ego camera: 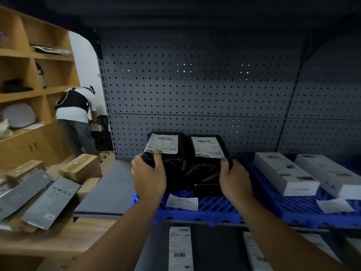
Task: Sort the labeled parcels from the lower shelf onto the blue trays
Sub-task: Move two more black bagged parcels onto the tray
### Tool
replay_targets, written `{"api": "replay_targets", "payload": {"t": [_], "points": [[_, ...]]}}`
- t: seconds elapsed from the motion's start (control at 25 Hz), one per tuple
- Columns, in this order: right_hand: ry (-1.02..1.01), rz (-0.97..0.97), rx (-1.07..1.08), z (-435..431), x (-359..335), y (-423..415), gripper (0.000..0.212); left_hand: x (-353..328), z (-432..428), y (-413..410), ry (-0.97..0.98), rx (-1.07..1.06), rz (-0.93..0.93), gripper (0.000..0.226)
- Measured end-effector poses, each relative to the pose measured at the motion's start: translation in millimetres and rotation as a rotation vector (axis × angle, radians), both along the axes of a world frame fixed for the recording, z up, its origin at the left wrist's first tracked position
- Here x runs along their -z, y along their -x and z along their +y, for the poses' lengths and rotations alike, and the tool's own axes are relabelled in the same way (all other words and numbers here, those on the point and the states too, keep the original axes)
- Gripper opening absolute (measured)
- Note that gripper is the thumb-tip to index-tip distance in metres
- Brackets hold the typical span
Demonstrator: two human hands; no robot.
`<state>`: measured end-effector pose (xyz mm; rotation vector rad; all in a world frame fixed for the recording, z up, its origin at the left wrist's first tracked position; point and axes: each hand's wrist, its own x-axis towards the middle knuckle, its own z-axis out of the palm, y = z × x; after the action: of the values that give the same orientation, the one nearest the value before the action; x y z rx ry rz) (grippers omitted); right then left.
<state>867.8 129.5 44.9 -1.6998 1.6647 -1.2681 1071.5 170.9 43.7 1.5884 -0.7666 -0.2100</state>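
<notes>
Left hand (149, 174) grips the left black parcel (173, 169) at its outer edge, thumb on the label. Right hand (235, 179) grips the right black parcel (207, 173) likewise. Both parcels stand on the blue tray (214, 209) beneath the hands. Hazard: the glossy wrap may slip, toppling either parcel.

left black parcel (172, 171) and right black parcel (207, 173): black plastic film, glossy, crinkled, with streaky highlights. 
left label (163, 143) and right label (207, 146): white paper, matt, printed. 
blue tray (214, 209): moulded plastic lattice with a slight sheen. 
loose slip (182, 202) on it: thin paper, matt, a bit creased. 
back panel (195, 85): grey painted sheet metal, perforated, matt. 
grey shelf (111, 188): smooth and matt, looks like painted metal. 
white boxes (283, 173): smooth card, satin. 
shelving unit (54, 75): light wood look, smooth. 
brown box (82, 167): plain cardboard, matt. 
grey pouches (50, 204): smooth film, dull sheen.
</notes>
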Motion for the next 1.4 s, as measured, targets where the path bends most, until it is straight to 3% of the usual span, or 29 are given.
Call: {"api": "replay_targets", "payload": {"t": [0.56,0.76,0.84,0.92,1.12,1.28,1.4], "points": [[0.187,0.155,0.013,-3,2,6,0.046,9,-4,-16,-0.042,0.003,-0.138,0.040],[0.091,0.108,-0.042,0,2,9,0.053,-2,8,-17,-0.079,0.102,-0.094,0.056],[0.050,0.036,-0.063,10,8,19,0.064,0,29,-18,-0.001,0.104,-0.167,0.061],[0.151,-0.015,-0.052,29,24,33,0.069,17,63,-13,0.166,0.094,-0.318,0.050],[0.391,0.101,0.033,83,69,59,0.046,71,125,39,0.049,0.326,-0.524,0.038],[0.422,0.175,0.019,122,102,73,0.040,93,144,56,0.053,0.389,-0.498,0.034],[0.412,0.260,-0.026,148,133,91,0.034,119,165,76,0.028,0.434,-0.588,0.031]]}}
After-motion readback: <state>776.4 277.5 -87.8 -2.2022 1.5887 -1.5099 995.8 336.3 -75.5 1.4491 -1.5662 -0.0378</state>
